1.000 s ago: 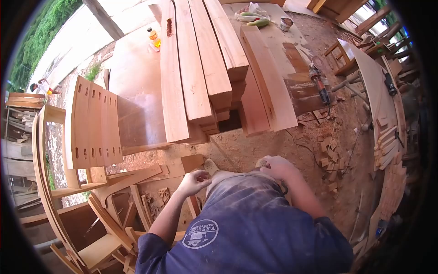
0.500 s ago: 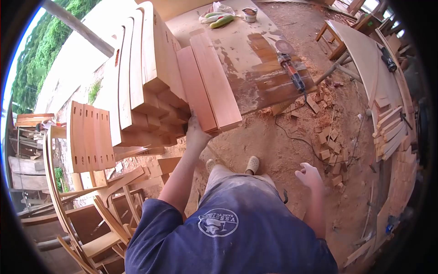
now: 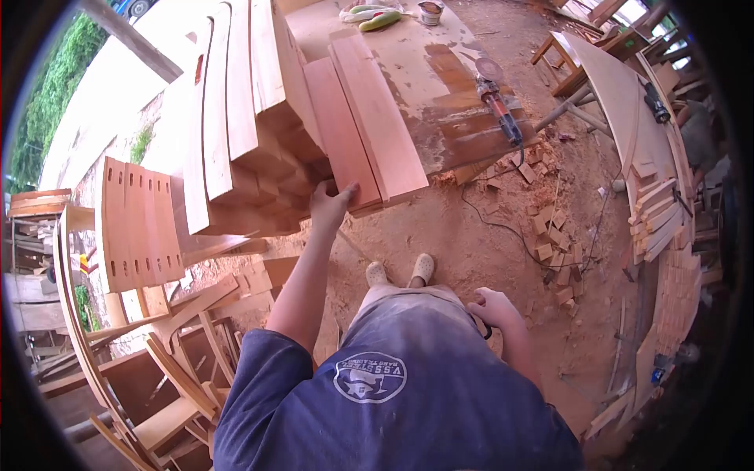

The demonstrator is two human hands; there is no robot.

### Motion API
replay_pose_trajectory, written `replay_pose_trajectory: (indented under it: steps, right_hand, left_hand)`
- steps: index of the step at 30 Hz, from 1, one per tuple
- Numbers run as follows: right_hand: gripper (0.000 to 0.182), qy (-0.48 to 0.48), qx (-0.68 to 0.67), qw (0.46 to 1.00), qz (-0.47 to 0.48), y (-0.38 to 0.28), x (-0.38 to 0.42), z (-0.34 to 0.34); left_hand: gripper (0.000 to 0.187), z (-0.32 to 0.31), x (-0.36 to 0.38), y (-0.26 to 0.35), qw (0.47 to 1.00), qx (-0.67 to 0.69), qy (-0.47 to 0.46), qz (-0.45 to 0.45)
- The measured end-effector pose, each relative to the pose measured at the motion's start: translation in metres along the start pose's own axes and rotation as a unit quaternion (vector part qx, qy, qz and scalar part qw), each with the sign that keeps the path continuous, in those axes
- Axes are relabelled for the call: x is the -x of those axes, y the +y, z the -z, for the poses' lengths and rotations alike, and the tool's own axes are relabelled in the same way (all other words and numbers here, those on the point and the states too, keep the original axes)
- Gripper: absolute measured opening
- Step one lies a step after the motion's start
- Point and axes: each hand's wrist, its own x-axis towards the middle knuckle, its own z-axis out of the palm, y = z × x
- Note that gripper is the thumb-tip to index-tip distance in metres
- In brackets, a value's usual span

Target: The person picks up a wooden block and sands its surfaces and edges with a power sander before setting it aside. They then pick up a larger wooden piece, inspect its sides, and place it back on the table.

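My left hand (image 3: pixel 331 206) is at the near end of a reddish wooden board (image 3: pixel 343 133), thumb on its top face and fingers at the edge, gripping it. A paler board (image 3: pixel 377 118) lies right beside it on the table. To the left of the hand rises a stack of thick curved wooden pieces (image 3: pixel 267 71). My right hand (image 3: pixel 496 306) hangs near my right hip, away from the boards, its fingers partly bent and apart with nothing in them.
An angle grinder (image 3: pixel 499 110) lies on the table (image 3: pixel 408 67), with green vegetables (image 3: pixel 380 20) and a can (image 3: pixel 430 12) behind. Wood offcuts (image 3: pixel 561 235) and a cable (image 3: pixel 503 228) are on the ground. Slatted chair parts (image 3: pixel 137 228) stand left, wood strips (image 3: pixel 660 220) right.
My left hand has shifted up onto the end of the reddish board, its thumb now on top. My right hand has moved left, closer to my body. The view has shifted slightly.
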Motion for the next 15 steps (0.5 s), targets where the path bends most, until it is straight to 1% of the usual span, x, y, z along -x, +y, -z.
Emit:
replay_pose_trajectory:
  steps: [1,2,3,5,6,9,10,11,13,14,15]
  right_hand:
    - [0.067,-0.010,0.036,0.999,0.016,-0.012,0.002,-0.003]
    - [0.065,-0.014,0.068,0.997,0.035,-0.029,-0.001,-0.002]
    - [0.064,-0.017,0.097,0.994,0.054,-0.046,-0.006,-0.002]
    - [0.061,-0.014,0.056,0.992,0.112,-0.080,-0.015,-0.006]
    - [0.059,-0.013,0.035,0.990,0.137,-0.095,-0.017,-0.008]
    - [0.057,-0.028,0.031,0.983,0.179,-0.153,-0.016,-0.012]
    - [0.056,-0.026,0.027,0.980,0.196,-0.167,-0.015,-0.015]
    - [0.056,-0.024,0.023,0.976,0.213,-0.176,-0.013,-0.017]
    - [0.062,-0.059,-0.017,0.975,0.213,-0.178,-0.015,-0.027]
    - [0.065,-0.076,-0.036,0.973,0.213,-0.176,-0.017,-0.032]
    - [0.071,-0.059,-0.079,0.974,0.205,-0.170,-0.020,-0.039]
  left_hand:
    - [0.059,-0.005,0.007,-0.008,0.998,-0.056,0.021,-0.005]
    - [0.050,-0.017,0.016,-0.011,0.992,-0.067,0.094,-0.056]
    - [0.052,-0.020,0.018,-0.015,0.997,-0.015,0.077,-0.010]
    - [0.056,-0.023,0.017,-0.020,0.992,0.088,0.034,0.079]
    - [0.054,-0.025,0.015,-0.020,0.985,0.137,0.032,0.100]
    - [0.052,-0.017,0.003,-0.019,0.992,0.067,0.004,0.106]
    - [0.052,-0.013,0.006,-0.016,0.995,0.045,0.019,0.086]
    - [0.052,-0.009,0.011,-0.014,0.995,0.041,-0.001,0.094]
    - [0.052,0.001,0.026,-0.011,0.993,0.032,-0.042,0.107]
    - [0.050,0.006,0.045,-0.011,0.988,0.059,-0.079,0.121]
    - [0.048,0.011,0.066,-0.010,0.980,0.086,-0.117,0.133]
